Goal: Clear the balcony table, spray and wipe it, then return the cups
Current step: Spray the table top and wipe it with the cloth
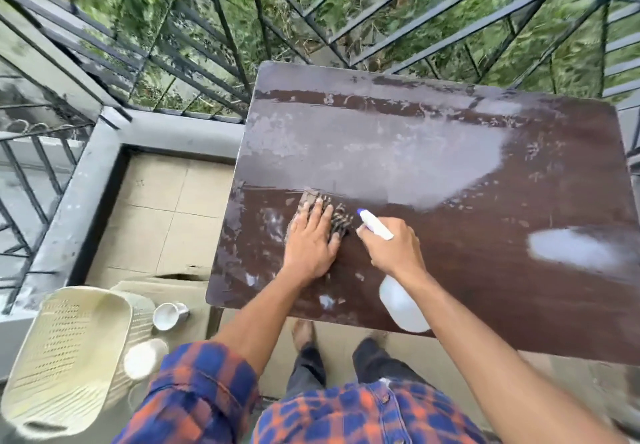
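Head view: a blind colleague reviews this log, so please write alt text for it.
A person's left hand presses a cloth flat on a dusty brown table while the right hand grips a white spray bottle. Two white cups and a basket sit below, left of the table.

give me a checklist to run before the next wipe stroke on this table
1. Cups off the table: ok, cups sit on the floor beside the basket.
2. Cloth held: ok, left hand presses it flat on the table.
3. Spray bottle secure: ok, right hand grips its neck, nozzle toward the cloth.
4. Far half wiped: cannot tell, pale patches could be film or glare.
5. Near-left corner clean: not ok, pale smears show there.
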`<state>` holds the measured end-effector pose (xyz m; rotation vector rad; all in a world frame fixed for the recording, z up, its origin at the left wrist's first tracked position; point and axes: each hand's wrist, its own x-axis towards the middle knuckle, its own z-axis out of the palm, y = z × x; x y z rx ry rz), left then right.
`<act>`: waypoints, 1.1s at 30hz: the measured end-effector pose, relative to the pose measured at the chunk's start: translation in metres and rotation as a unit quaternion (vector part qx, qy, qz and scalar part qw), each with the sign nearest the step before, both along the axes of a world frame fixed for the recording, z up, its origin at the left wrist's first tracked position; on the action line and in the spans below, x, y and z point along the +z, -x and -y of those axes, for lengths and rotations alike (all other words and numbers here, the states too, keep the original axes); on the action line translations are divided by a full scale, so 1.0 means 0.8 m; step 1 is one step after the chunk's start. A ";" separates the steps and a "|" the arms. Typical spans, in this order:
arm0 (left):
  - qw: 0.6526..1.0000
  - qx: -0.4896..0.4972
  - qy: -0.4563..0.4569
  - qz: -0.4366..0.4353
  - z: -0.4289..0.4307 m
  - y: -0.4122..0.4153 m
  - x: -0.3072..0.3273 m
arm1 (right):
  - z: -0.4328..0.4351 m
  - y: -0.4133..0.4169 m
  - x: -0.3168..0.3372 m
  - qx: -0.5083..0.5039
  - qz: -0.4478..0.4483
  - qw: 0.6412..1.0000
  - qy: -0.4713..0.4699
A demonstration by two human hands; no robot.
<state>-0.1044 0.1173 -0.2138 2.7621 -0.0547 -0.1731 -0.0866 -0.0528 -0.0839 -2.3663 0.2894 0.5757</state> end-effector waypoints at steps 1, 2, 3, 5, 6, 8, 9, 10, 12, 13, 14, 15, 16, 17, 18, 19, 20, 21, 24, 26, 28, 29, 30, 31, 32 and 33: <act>1.000 0.014 -0.009 0.004 -0.023 0.003 -0.002 | -0.011 0.005 0.001 -0.005 -0.007 1.000 0.003; 0.999 0.031 -0.017 0.010 -0.046 0.006 -0.004 | -0.020 0.010 0.001 -0.009 -0.013 1.000 0.005; 0.998 0.053 -0.021 0.014 -0.071 0.011 -0.008 | -0.030 0.015 0.001 -0.012 -0.018 1.000 0.005; 0.995 0.092 -0.033 0.019 -0.117 0.027 -0.014 | -0.051 0.026 0.001 -0.012 -0.024 1.000 0.005; 0.994 0.101 -0.043 0.020 -0.135 0.038 -0.017 | -0.062 0.031 0.002 -0.008 -0.026 1.000 0.006; 0.992 0.111 -0.058 0.021 -0.158 0.061 -0.019 | -0.080 0.039 0.003 0.001 -0.024 1.000 0.004; 0.991 0.120 -0.061 0.020 -0.163 0.074 -0.017 | -0.088 0.042 0.004 0.002 -0.024 1.000 0.004; 0.989 0.137 -0.060 0.016 -0.165 0.086 -0.015 | -0.096 0.046 0.005 0.003 -0.022 1.000 0.004; 0.982 0.183 -0.051 0.006 -0.156 0.106 -0.008 | -0.105 0.051 0.005 0.004 -0.018 1.000 0.005; 0.977 0.207 -0.045 -0.001 -0.149 0.114 -0.006 | -0.108 0.055 0.005 0.005 -0.017 1.000 0.005; 0.973 0.226 -0.037 -0.005 -0.141 0.122 -0.003 | -0.110 0.058 0.005 0.008 -0.016 1.000 0.006; 0.970 0.241 -0.029 -0.008 -0.133 0.127 -0.002 | -0.110 0.061 0.007 0.009 -0.014 1.000 0.009; 0.968 0.252 -0.020 -0.012 -0.125 0.130 -0.002 | -0.108 0.063 0.008 0.011 -0.014 1.000 0.011; 0.965 0.262 -0.013 -0.016 -0.117 0.133 -0.001 | -0.105 0.065 0.009 0.012 -0.014 1.000 0.012; 0.963 0.270 -0.006 -0.021 -0.108 0.135 0.000 | -0.100 0.067 0.010 0.012 -0.014 1.000 0.012; 0.961 0.275 0.000 -0.025 -0.099 0.137 0.001 | -0.093 0.070 0.011 0.010 -0.015 1.000 0.011; 0.961 0.275 0.003 -0.027 -0.088 0.137 0.002 | -0.083 0.072 0.011 0.002 -0.016 1.000 0.011; 0.962 0.272 0.003 -0.026 -0.077 0.137 0.003 | -0.074 0.075 0.011 -0.009 -0.015 1.000 0.011; 0.973 0.229 0.007 -0.018 -0.038 0.134 0.005 | -0.037 0.083 0.007 -0.044 -0.017 0.999 0.019; 0.983 0.180 0.013 -0.013 -0.006 0.134 0.005 | -0.012 0.089 0.007 -0.058 -0.021 0.998 0.025; 0.992 0.126 0.027 -0.018 0.030 0.133 0.008 | 0.011 0.095 0.008 -0.074 -0.026 0.997 0.028; 0.995 0.095 0.031 -0.018 0.049 0.132 0.010 | 0.022 0.098 0.009 -0.081 -0.028 0.996 0.032; 0.997 0.062 0.037 -0.020 0.067 0.133 0.012 | 0.033 0.101 0.009 -0.088 -0.030 0.995 0.036; 0.999 0.025 0.038 -0.024 0.082 0.134 0.013 | 0.043 0.104 0.008 -0.096 -0.031 0.994 0.038; 0.999 -0.011 0.032 -0.027 0.092 0.136 0.013 | 0.051 0.106 0.007 -0.102 -0.032 0.993 0.040; 0.998 -0.043 0.023 -0.027 0.099 0.138 0.011 | 0.059 0.108 0.007 -0.105 -0.032 0.993 0.044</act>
